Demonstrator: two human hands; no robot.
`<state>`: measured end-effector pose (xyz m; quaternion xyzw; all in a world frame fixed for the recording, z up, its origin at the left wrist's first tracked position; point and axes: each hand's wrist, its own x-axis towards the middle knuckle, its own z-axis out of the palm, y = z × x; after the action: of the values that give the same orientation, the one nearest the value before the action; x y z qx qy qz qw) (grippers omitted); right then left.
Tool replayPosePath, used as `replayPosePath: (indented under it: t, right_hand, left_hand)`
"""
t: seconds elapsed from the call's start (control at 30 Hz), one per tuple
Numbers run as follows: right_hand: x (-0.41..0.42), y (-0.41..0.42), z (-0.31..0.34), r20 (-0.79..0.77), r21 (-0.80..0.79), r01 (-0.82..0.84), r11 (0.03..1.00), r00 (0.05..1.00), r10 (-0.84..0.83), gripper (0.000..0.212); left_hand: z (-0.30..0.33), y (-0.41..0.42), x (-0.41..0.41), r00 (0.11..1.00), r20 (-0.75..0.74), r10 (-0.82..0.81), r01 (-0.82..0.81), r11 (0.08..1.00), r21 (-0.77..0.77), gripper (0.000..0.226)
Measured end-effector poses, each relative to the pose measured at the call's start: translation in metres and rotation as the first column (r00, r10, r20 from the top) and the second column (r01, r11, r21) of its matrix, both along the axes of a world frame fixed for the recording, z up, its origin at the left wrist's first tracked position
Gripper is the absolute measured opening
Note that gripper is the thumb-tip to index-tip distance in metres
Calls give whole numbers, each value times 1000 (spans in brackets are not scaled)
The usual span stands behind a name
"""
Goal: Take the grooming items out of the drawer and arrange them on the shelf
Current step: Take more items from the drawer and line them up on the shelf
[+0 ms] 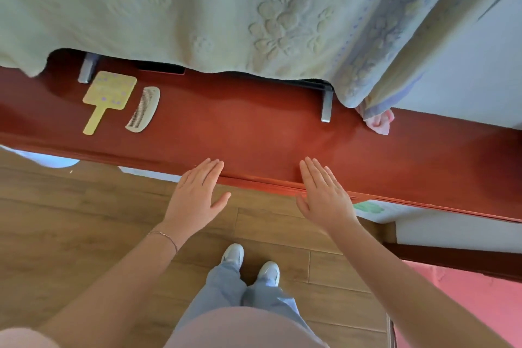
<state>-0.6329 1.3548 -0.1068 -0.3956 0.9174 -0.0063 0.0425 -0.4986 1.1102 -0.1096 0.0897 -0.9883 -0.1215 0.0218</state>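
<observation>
Both hands, left [195,195] and right [324,195], flat, open, empty over the shelf [254,127] edge. Hand mirror [108,94] and comb [144,109] side by side, handles forward, probably for easy reach.

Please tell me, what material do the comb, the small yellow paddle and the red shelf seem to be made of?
The comb looks like pale plastic, smooth and slightly glossy, with fine moulded teeth. The yellow paddle seems to be thin, flat plastic or painted wood with a printed purple pattern; which one is unclear. The red shelf looks like painted or lacquered wood with a soft sheen.

Thin wrist bracelet [165,236], blue trousers [226,285], white shoes [234,254]
</observation>
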Motion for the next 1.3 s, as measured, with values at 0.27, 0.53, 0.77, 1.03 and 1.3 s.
replayPosePath:
  t: [0.27,0.53,0.77,1.03,1.3]
  right_hand:
    - [46,39,-22,267,-406,93,909,964,20,51]
    - [29,43,-86,975,175,984,-17,-176,-135,26]
    - [-28,36,-117,910,410,781,-472,-316,268,16]
    - [-24,39,-125,892,437,765,-474,-299,340,17]
    - [21,55,-116,904,427,785,-449,-347,251,25]
  left_hand:
    - [-35,33,17,574,471,670,-609,-35,792,31]
    - [-94,8,-24,337,841,424,-277,-809,519,51]
    - [-112,-9,-51,287,848,446,-131,-858,496,50]
    - [-109,-10,-49,297,848,440,-99,-869,485,50]
    - [-107,10,0,259,862,436,-86,-879,470,46]
